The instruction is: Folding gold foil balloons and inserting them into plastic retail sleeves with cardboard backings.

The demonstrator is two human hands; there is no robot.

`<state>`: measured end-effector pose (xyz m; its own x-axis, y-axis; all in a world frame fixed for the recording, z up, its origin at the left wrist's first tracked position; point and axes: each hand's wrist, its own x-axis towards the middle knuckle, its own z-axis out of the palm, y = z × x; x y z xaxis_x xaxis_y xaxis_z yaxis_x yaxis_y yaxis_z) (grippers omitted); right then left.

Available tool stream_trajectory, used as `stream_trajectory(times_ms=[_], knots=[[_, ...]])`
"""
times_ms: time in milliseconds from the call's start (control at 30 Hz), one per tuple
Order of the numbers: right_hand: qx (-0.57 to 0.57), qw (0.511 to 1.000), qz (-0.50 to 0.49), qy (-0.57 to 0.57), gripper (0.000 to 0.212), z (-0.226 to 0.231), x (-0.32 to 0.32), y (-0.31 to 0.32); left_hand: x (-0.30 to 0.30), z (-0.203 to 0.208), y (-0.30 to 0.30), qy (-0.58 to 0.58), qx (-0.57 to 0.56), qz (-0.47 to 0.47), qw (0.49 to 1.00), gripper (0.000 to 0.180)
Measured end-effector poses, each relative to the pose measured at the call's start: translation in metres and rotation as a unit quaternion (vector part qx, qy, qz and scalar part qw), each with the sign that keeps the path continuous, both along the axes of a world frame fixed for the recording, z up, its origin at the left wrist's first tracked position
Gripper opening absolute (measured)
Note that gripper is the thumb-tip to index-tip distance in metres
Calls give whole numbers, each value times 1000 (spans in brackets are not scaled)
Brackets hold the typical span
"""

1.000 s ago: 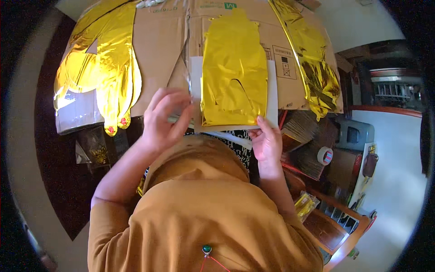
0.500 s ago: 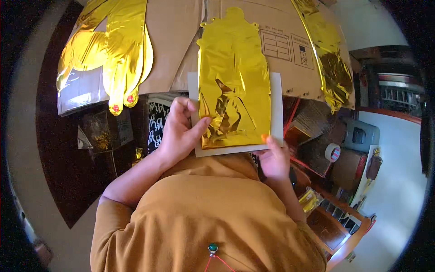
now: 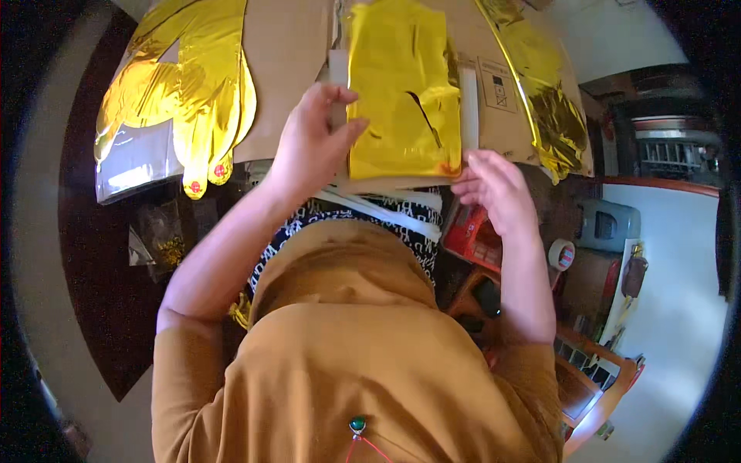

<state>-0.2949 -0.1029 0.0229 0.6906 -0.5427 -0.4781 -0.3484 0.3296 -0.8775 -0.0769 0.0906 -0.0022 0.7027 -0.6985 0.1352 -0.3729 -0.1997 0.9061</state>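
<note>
A flat, folded gold foil balloon [image 3: 401, 100] lies over a pale board [image 3: 469, 108] on the cardboard, its lower edge toward me. My left hand [image 3: 316, 147] is at the balloon's left edge, thumb and forefinger apart, the thumb tip close to the foil. At the lower right corner is my right hand [image 3: 498, 189], its fingers loosely spread beside the foil. A small orange spot shows at that corner; I cannot tell what it is. Neither hand visibly grips the foil.
Brown cardboard [image 3: 289, 77] forms the work surface. More gold foil balloons hang over it at the left [image 3: 208, 85] and right [image 3: 540, 100]. A clear plastic packet [image 3: 139, 150] lies under the left ones. To the right are a tape roll [image 3: 561, 255] and a grey-blue case [image 3: 610, 224].
Both hands have moved away from my body, and the balloon and board have shifted the same way, further onto the cardboard. The left thumb has come off the foil; the right fingers have spread.
</note>
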Motion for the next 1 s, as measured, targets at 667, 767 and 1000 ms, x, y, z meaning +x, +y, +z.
stream_trajectory(times_ms=[667,767,1000], knots=[[105,988,33,106,17,14,56,-19,58,26,7,-370,66,-94,922,39],[74,991,26,105,19,11,54,-15,58,10,6,-367,20,-162,916,46],[-17,990,58,125,24,9,54,-10,60,1,1,-393,66,-170,901,49]])
